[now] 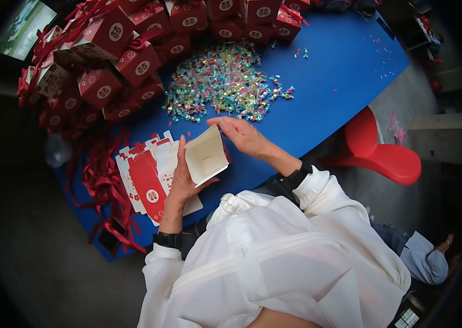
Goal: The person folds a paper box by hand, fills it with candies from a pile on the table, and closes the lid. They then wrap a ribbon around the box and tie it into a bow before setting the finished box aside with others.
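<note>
An open red paper gift box [207,156], cream-coloured inside, is held with its mouth turned up toward me. My left hand [184,179] grips it from the left and below, thumb upright along its side. At the box's far right edge is my right hand [246,138], its fingers bent over the rim and partly hidden behind the wall. Beneath and left of my left hand lies a stack of flat, unfolded red and white box blanks [148,183]. Just beyond the hands spreads a heap of shiny wrapped candies [225,82].
Finished red boxes with ribbons [138,63] are piled at the far left of the blue table [329,65]. Loose red ribbons [102,186] hang over the near left corner. A red chair [375,147] stands at the right. Another person's sleeve [425,259] shows lower right.
</note>
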Available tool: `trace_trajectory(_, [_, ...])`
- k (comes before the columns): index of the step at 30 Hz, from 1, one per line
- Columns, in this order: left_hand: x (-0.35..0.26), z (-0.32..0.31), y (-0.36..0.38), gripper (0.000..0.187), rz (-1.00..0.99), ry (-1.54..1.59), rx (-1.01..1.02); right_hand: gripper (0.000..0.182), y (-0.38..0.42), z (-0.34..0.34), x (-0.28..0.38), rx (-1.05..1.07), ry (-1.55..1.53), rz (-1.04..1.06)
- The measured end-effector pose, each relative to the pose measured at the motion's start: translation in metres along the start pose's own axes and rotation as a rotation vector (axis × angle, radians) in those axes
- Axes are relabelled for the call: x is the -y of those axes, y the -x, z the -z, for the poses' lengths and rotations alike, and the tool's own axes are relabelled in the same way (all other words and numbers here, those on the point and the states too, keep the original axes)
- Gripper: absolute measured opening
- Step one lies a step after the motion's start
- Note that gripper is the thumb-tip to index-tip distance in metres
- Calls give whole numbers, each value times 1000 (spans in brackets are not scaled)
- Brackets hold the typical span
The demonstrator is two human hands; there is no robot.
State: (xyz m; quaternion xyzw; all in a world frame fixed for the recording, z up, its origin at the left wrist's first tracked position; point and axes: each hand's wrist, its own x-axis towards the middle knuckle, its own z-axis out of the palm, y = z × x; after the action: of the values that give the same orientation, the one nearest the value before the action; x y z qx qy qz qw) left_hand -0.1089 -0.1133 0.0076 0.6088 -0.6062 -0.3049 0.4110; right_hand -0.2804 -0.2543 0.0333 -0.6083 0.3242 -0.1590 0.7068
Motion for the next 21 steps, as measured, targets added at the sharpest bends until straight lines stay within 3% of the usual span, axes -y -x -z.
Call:
trace_trajectory(1, [0,0,-1,126,18,42,33,43,1,9,-7,4,2,-1])
trace_trajectory(3, [-2,-1,-1,121,30,-3,7,37,2,29,-31,-521,745,352])
trace_trajectory(4, [-1,-2,-1,118,37,-13,-12,37,5,35,-33,-519,744,354])
trace_trajectory(6, [1,-3,1,115,41,-24,-29,50,9,44,-37,-678,964,87])
trace_trajectory(11, [14,1,9,108,133,-38,9,55,-2,48,-69,-523,973,236])
trace_trajectory(14, [13,9,13,107,195,-23,46,52,3,47,-60,-314,976,283])
trace_trajectory(17, [24,15,17,111,102,-96,55,49,12,64,-60,-342,732,401])
trace_trajectory(21, [10,9,8,118,96,-39,-10,41,33,64,-56,-659,665,380])
